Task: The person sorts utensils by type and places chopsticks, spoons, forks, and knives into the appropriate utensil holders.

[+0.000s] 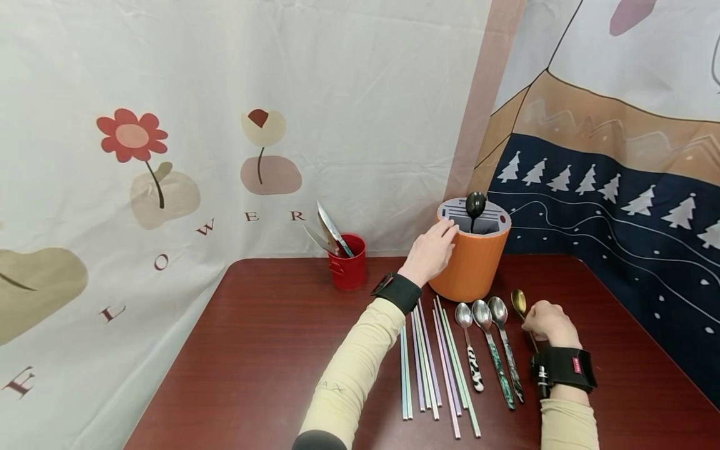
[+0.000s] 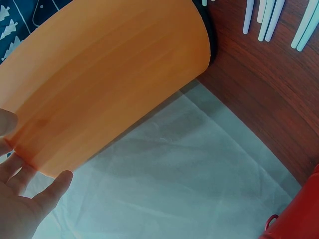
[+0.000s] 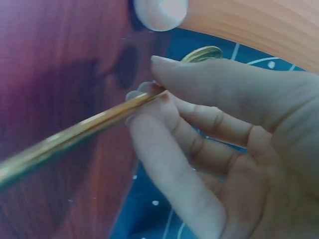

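My left hand (image 1: pixel 432 251) holds the upper rim of an orange utensil holder (image 1: pixel 470 265), its fingers at the edge in the left wrist view. A black spoon (image 1: pixel 475 204) stands in the holder's slotted grey top. At the right, my right hand (image 1: pixel 551 324) pinches the handle of a gold spoon (image 3: pixel 84 132) between thumb and fingers. The bowl of that spoon points toward the back, partly hidden behind the thumb in the right wrist view. Left of this hand lie a spoon with a black-and-white handle (image 1: pixel 474 369) and two spoons with dark, green-patterned handles (image 1: pixel 498 365).
Several pastel chopsticks (image 1: pixel 441 369) lie in a row in front of the holder. A red bucket (image 1: pixel 349 269) with knives (image 1: pixel 335 232) in it stands at the table's back edge. Printed cloth (image 1: pixel 360 94) hangs behind the dark red table (image 1: pixel 253 350).
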